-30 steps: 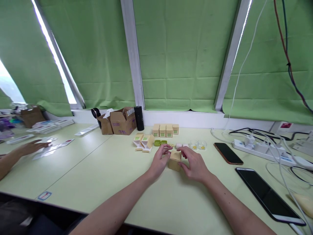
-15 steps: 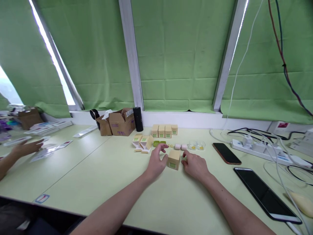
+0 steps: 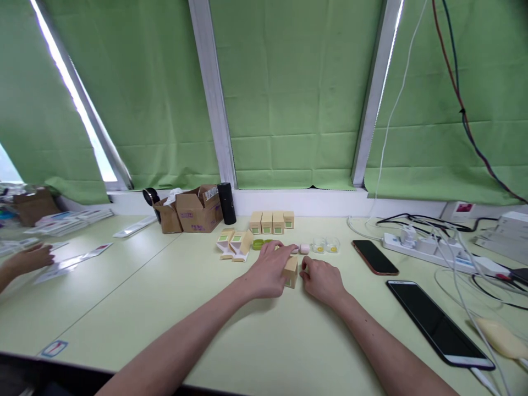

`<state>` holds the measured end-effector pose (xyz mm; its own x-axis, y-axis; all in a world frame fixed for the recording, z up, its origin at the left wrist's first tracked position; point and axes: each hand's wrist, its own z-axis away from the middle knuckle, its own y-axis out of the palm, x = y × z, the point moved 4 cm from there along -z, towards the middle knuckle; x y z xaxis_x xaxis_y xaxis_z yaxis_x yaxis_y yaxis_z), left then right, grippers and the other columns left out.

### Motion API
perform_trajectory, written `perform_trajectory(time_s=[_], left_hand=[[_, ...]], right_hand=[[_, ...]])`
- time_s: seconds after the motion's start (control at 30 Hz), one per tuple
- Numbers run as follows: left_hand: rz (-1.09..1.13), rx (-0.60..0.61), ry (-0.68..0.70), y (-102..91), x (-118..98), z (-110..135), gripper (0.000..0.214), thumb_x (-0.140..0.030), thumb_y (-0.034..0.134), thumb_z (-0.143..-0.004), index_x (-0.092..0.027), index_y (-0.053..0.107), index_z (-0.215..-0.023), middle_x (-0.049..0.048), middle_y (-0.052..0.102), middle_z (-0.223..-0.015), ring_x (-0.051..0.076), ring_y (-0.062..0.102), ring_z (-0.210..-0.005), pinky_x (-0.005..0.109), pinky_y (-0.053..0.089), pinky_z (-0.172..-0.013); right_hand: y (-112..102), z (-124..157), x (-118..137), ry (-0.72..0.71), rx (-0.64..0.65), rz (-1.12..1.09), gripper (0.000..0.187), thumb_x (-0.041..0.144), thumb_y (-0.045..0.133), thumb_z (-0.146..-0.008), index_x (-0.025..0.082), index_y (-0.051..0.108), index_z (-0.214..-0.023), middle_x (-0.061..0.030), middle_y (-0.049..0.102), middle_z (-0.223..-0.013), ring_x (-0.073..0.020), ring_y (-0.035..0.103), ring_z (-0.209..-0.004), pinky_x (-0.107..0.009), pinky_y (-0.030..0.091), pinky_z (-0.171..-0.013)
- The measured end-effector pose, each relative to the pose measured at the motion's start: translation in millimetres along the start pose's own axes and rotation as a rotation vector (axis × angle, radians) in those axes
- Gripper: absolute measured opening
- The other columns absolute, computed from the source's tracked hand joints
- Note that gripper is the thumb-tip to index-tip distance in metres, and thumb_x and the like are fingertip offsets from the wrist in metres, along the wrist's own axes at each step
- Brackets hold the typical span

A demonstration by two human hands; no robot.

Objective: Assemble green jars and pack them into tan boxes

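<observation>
At the dial's centre: small box (image 3: 292, 269), upright on the table (image 3: 256, 341), its left part behind a hand. Hours below count from it, 12 being straight ahead.
Left hand (image 3: 269, 270): at 9 o'clock, palm down and stretched across the box — half a second ago it stood beside it. Gripping or merely touching, I cannot tell.
Right hand (image 3: 324, 279): at 3 o'clock, fingers loosely curled, a narrow gap from the box; whether it pinches anything cannot be told.
Green label (image 3: 287, 282): a plain face was toward the near side a second ago; the labelled one has since come round, now mostly covered.
Box row (image 3: 267, 224): at 11 o'clock, four boxes, labels also facing near. I judge the turned box now matches them outwardly.
Loose pieces: green pieces (image 3: 258, 244) and open cartons (image 3: 243, 242) at 10, pink piece (image 3: 304, 248) at 1, clear case (image 3: 331, 242) at 2 — apparently unmoved.
</observation>
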<state>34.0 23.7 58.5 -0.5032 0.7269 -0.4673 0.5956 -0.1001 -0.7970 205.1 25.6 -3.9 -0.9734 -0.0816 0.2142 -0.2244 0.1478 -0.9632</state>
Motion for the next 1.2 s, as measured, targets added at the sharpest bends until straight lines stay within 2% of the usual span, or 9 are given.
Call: perform_trajectory(time_s=[0.1, 0.2, 0.43, 0.53, 0.63, 0.8, 0.97, 1.13, 1.2], left_hand=[[-0.053, 0.109, 0.013, 2.6, 2, -12, 0.067, -0.013, 0.071, -0.067, -0.031, 0.059, -0.130, 0.0112, 0.067, -0.115, 0.039, 0.051, -0.121, 0.050, 0.040, -0.104], [-0.077, 0.120, 0.025, -4.9, 5, -30, 0.054, -0.014, 0.075, -0.067, -0.030, 0.064, -0.118, 0.0084, 0.068, -0.099, 0.038, 0.054, -0.114, 0.047, 0.039, -0.103], [-0.337, 0.075, -0.012, -29.7, 18, -103, 0.051, -0.015, 0.068, -0.077, -0.026, 0.057, -0.126, 0.0105, 0.067, -0.118, 0.035, 0.050, -0.121, 0.045, 0.035, -0.104], [-0.480, 0.093, -0.055, -22.8, 32, -132, 0.055, -0.013, 0.064, -0.079, -0.023, 0.053, -0.132, 0.0134, 0.067, -0.123, 0.035, 0.047, -0.124, 0.045, 0.034, -0.104], [-0.503, 0.104, -0.077, -8.2, 45, -150, 0.056, -0.010, 0.063, -0.077, -0.020, 0.053, -0.131, 0.0154, 0.068, -0.121, 0.036, 0.048, -0.124, 0.047, 0.032, -0.105], [-0.546, 0.132, -0.110, 18.5, 63, -161, 0.053, -0.008, 0.063, -0.074, -0.017, 0.056, -0.126, 0.0174, 0.069, -0.117, 0.037, 0.047, -0.124, 0.050, 0.032, -0.104], [-0.580, 0.148, -0.165, 37.1, 75, -157, 0.049, -0.006, 0.064, -0.071, -0.017, 0.058, -0.119, 0.0166, 0.071, -0.112, 0.037, 0.049, -0.122, 0.049, 0.035, -0.101], [-0.613, 0.076, -0.177, 44.9, 64, -145, 0.047, -0.007, 0.061, -0.078, -0.015, 0.057, -0.124, 0.0204, 0.064, -0.130, 0.036, 0.047, -0.130, 0.049, 0.036, -0.105], [-0.615, 0.079, -0.189, 49.7, 57, -139, 0.045, -0.009, 0.064, -0.079, -0.014, 0.058, -0.124, 0.0208, 0.065, -0.126, 0.035, 0.054, -0.125, 0.047, 0.039, -0.104]], right_hand=[[0, 0, 0, 0.000, 0.005, 0.000, 0.016, 0.026, 0.056, -0.093, 0.023, 0.063, -0.107, -0.0089, 0.076, -0.107, -0.0271, 0.071, -0.099, -0.031, 0.042, -0.071], [0, 0, 0, -0.004, 0.009, -0.008, 0.017, 0.027, 0.056, -0.093, 0.023, 0.063, -0.108, -0.0096, 0.076, -0.108, -0.0272, 0.071, -0.100, -0.032, 0.042, -0.072], [-1, 1, 1, -0.007, 0.004, 0.006, 0.018, 0.027, 0.055, -0.094, 0.021, 0.063, -0.109, -0.0095, 0.076, -0.108, -0.0285, 0.071, -0.101, -0.033, 0.042, -0.070], [-1, 1, 1, 0.000, 0.011, 0.008, 0.017, 0.027, 0.055, -0.094, 0.021, 0.062, -0.109, -0.0093, 0.076, -0.109, -0.0286, 0.071, -0.101, -0.033, 0.042, -0.070], [-1, 0, 1, 0.001, 0.013, 0.007, 0.017, 0.026, 0.055, -0.094, 0.022, 0.062, -0.108, -0.0094, 0.076, -0.109, -0.0283, 0.071, -0.101, -0.032, 0.042, -0.070], [-1, 0, 1, -0.006, 0.011, 0.003, 0.017, 0.026, 0.054, -0.094, 0.022, 0.062, -0.108, -0.0099, 0.075, -0.108, -0.0278, 0.071, -0.100, -0.032, 0.042, -0.070], [-1, 0, 2, -0.005, 0.024, 0.010, 0.017, 0.026, 0.055, -0.094, 0.022, 0.061, -0.110, -0.0109, 0.075, -0.108, -0.0274, 0.070, -0.101, -0.032, 0.042, -0.072], [-1, 0, 2, -0.016, 0.012, 0.002, 0.017, 0.026, 0.055, -0.094, 0.022, 0.061, -0.109, -0.0104, 0.075, -0.108, -0.0276, 0.071, -0.100, -0.032, 0.042, -0.070], [-1, 1, 2, -0.018, 0.009, 0.001, 0.016, 0.025, 0.054, -0.094, 0.021, 0.062, -0.108, -0.0103, 0.075, -0.107, -0.0277, 0.071, -0.100, -0.032, 0.042, -0.070]])
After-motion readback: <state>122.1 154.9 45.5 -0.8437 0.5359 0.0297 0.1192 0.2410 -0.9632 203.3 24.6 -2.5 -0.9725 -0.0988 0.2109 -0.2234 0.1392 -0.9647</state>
